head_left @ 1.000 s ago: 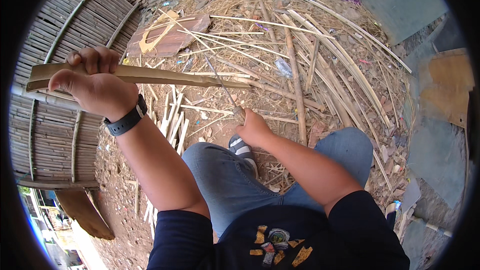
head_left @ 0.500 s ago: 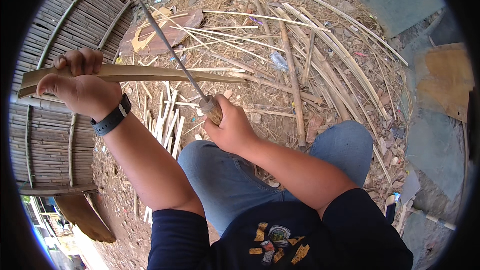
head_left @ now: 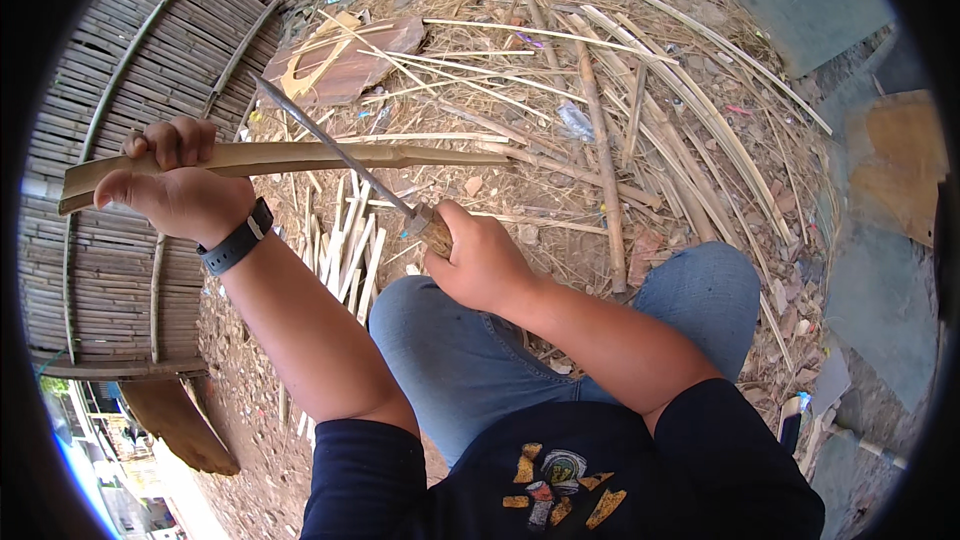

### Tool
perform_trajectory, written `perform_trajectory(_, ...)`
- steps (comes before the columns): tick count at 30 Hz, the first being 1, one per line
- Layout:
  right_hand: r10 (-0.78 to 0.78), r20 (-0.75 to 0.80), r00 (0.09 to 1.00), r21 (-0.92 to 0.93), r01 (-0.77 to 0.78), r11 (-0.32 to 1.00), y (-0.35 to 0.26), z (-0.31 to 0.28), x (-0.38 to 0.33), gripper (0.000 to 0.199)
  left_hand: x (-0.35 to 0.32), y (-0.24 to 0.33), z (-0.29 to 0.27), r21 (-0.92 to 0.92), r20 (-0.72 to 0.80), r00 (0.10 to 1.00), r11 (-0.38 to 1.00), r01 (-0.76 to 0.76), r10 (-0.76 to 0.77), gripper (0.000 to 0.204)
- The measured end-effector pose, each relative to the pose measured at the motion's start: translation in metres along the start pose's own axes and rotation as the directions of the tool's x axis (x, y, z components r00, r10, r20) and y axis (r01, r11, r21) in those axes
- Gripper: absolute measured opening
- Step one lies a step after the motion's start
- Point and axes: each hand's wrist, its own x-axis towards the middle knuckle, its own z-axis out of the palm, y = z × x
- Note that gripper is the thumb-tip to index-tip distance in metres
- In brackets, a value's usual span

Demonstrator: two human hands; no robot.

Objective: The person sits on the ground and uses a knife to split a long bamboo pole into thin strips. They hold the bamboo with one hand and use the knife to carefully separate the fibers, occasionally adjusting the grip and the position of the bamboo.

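My left hand (head_left: 185,180) grips a long split bamboo piece (head_left: 330,157) near its left end, with the fingers curled over its far edge and the thumb along the near side. The piece reaches out to the right, roughly level across the view. In my right hand (head_left: 480,255) is a long-bladed knife (head_left: 325,140), held by its wooden handle. Its blade points up and to the left and passes over the middle of the bamboo; whether it touches the bamboo I cannot tell.
Pale split strips (head_left: 350,245) lie in a pile beyond my left knee. A brown board (head_left: 385,65) with strips on it rests farther off. Bamboo poles (head_left: 600,170) and long strips cover the ground at right. A slatted bamboo wall (head_left: 120,90) stands at left, grey sheets (head_left: 800,0) at far right.
The knife blade has tipped lower toward the left across the bamboo. The whole scene has shifted slightly right in view, and both hands keep their grips.
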Motion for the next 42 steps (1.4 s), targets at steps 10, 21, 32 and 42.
perform_trajectory(10,0.008,-0.003,1.000,-0.044,-0.008,0.999,0.018,0.015,0.001,0.032,-0.005,0.004,0.009,0.018,-0.008,1.000,1.000,-0.002,0.002,0.076)
perform_trajectory(21,-0.080,-0.096,0.992,0.016,0.082,0.997,0.006,0.010,-0.004,0.031,-0.010,0.005,0.026,0.004,0.026,0.999,0.999,-0.041,0.041,0.076)
perform_trajectory(32,-0.097,0.026,0.995,-0.010,0.098,0.995,-0.018,-0.018,0.004,0.035,-0.005,0.003,0.014,-0.015,-0.019,1.000,1.000,-0.006,0.005,0.072)
perform_trajectory(42,0.150,0.002,0.989,0.000,-0.150,0.989,0.019,-0.007,0.009,0.044,-0.011,0.004,0.032,0.044,0.030,0.999,0.998,-0.046,0.044,0.071)
